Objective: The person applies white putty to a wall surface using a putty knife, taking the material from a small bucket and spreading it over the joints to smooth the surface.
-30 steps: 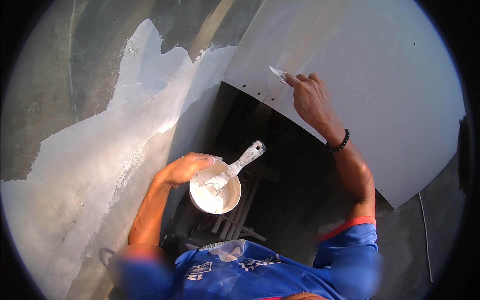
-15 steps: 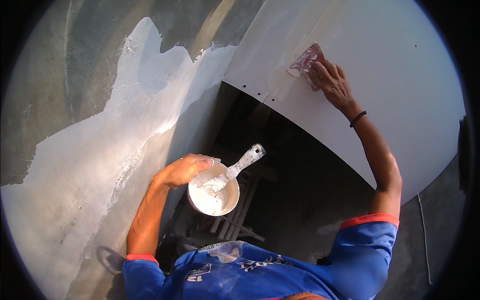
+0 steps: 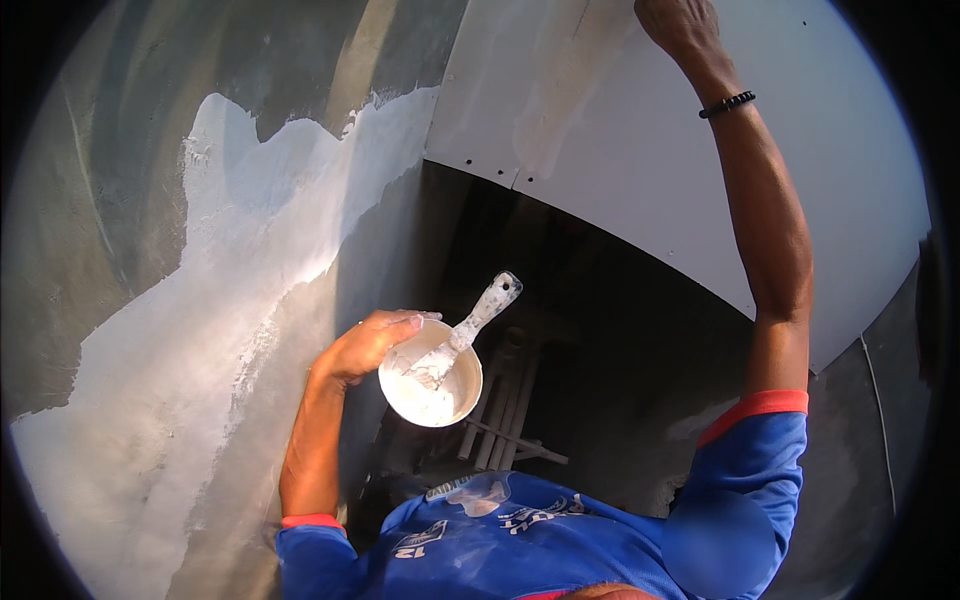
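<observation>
On the left hand (image 3: 362, 350), the fingers (image 3: 410, 323) are gripping the rim of a round white tub (image 3: 472, 392) in front of the chest. White paste (image 3: 425, 403) is lying inside it, and a smeared scraper (image 3: 487, 308) is leaning there, its handle sticking out past the rim. The right hand (image 3: 682, 25) is reaching over a pale panel (image 3: 840, 200); the upper edge of the view is cutting off its fingers, so I cannot tell whether they are clamping anything. A black bracelet (image 3: 728, 104) is circling that wrist. Leftward, a grey wall (image 3: 120, 240) is bearing a broad white patch (image 3: 250, 240)
</observation>
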`<state>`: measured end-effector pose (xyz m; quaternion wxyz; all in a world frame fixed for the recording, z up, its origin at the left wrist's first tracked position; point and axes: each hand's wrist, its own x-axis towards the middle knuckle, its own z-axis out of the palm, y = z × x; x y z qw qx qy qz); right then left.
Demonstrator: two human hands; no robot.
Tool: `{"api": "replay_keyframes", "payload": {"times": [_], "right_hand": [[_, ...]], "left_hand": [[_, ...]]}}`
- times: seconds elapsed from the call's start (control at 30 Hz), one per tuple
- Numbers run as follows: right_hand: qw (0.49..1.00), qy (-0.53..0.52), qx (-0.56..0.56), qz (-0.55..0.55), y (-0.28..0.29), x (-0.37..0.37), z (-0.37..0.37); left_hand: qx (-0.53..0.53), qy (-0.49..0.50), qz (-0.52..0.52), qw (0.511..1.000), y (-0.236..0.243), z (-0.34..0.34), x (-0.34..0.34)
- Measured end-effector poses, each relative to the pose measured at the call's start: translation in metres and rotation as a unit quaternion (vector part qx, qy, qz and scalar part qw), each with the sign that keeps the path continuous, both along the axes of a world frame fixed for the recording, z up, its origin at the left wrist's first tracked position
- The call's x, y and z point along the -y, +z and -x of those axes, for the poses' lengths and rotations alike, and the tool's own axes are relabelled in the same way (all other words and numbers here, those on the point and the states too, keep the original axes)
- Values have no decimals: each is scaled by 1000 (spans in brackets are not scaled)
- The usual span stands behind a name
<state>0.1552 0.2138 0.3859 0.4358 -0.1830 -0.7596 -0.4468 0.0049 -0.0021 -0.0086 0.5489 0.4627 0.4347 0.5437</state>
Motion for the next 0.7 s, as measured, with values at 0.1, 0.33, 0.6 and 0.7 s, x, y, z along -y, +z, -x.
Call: {"api": "replay_keyframes", "payload": {"times": [0.1, 0.33, 0.6, 0.7], "right_hand": [[999, -30, 30, 13, -14, -36, 22], [987, -6, 159, -19, -204, -31, 5], [942, 20, 316, 110, -240, 11, -46], [945, 75, 318, 3, -199, 3, -53]], "left_hand": [[-7, 6, -3, 1000, -2, -1, 0], [-1, 0, -1, 1000, 1, -4, -1], [5, 6, 7, 1000, -1, -1, -1], [0, 9, 9, 1000, -2, -1, -2]]}}
